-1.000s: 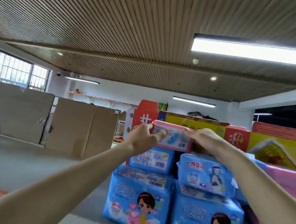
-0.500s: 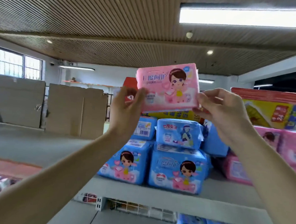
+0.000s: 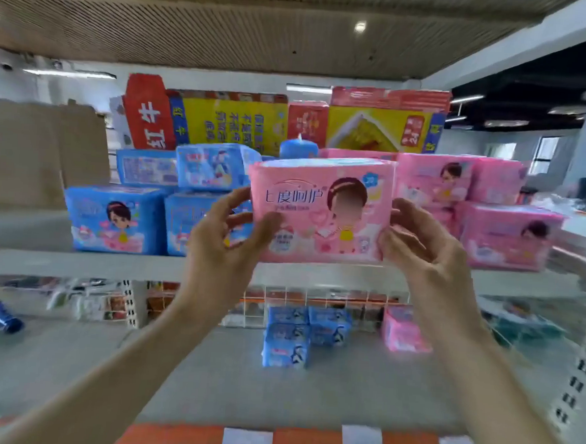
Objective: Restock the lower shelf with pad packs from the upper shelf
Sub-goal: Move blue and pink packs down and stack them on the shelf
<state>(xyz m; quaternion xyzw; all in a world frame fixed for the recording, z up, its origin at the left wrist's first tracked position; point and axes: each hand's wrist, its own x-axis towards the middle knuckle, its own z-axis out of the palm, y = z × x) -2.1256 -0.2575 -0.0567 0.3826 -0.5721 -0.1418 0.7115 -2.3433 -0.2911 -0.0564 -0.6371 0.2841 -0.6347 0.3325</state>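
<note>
At the centre of the frame a pink pad pack (image 3: 319, 209) is held up in the air between two bare hands, its printed front with a cartoon girl facing the camera and its long edges level. The left hand (image 3: 225, 238) grasps the pack's lower left corner, thumb pressed on the front and the fingers (image 3: 229, 200) curled round behind the left edge; the right hand (image 3: 424, 247) grips the right edge, with its fingers bent against the side of the pack (how far they reach behind it cannot be told). The pack hangs in front of the upper shelf (image 3: 86, 264), a grey board running across the middle of the frame. On that shelf, left of centre, stand stacked blue pad packs (image 3: 113, 217), and at the right stand more pink pad packs (image 3: 507, 235); behind them, across the upper middle of the frame, is a row of red and yellow cartons (image 3: 236, 122). Below, in the lower half of the frame, the lower shelf (image 3: 206, 381) is mostly bare grey surface, with a small cluster of blue packs (image 3: 288, 338) near its back at centre and one pink pack (image 3: 401, 328) just to their right.
</note>
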